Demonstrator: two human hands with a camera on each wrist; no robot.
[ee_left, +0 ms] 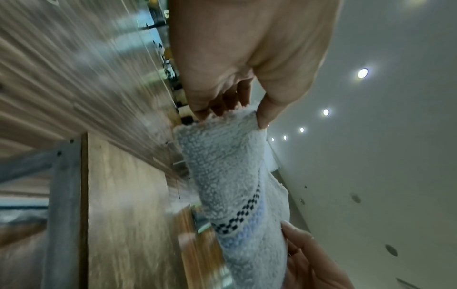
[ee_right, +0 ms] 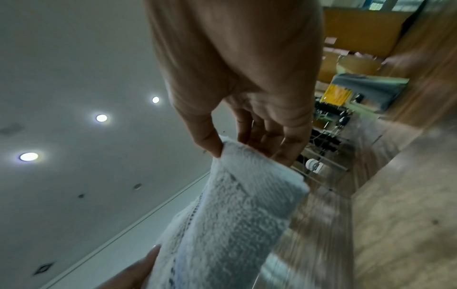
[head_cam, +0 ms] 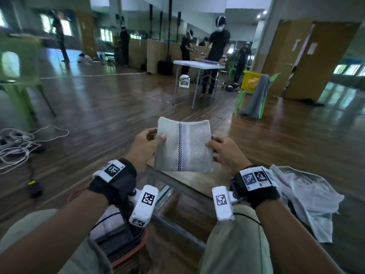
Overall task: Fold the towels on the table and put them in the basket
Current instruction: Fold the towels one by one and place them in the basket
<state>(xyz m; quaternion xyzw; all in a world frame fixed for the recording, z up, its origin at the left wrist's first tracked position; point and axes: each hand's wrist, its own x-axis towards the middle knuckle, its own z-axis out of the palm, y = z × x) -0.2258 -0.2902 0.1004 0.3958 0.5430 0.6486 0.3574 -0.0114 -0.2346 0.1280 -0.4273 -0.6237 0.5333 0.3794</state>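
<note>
I hold a small folded white towel (head_cam: 185, 145) with a dark checkered stripe up in the air over the glass-topped table (head_cam: 177, 180). My left hand (head_cam: 156, 139) pinches its left edge between thumb and fingers, and my right hand (head_cam: 211, 147) pinches its right edge. In the left wrist view the left hand (ee_left: 235, 115) grips the towel (ee_left: 230, 176). The right wrist view shows the right hand (ee_right: 242, 146) on the towel (ee_right: 235, 224). A second, crumpled white towel (head_cam: 308, 200) lies on the table at the right. A red-rimmed basket (head_cam: 128, 256) sits low, below my left wrist, partly hidden.
Cables (head_cam: 17, 147) lie on the wooden floor at the left, near a green chair (head_cam: 19, 76). Farther off, a person stands at a white folding table (head_cam: 197, 64). A yellow basket (head_cam: 250, 80) sits on another green chair with a grey cloth.
</note>
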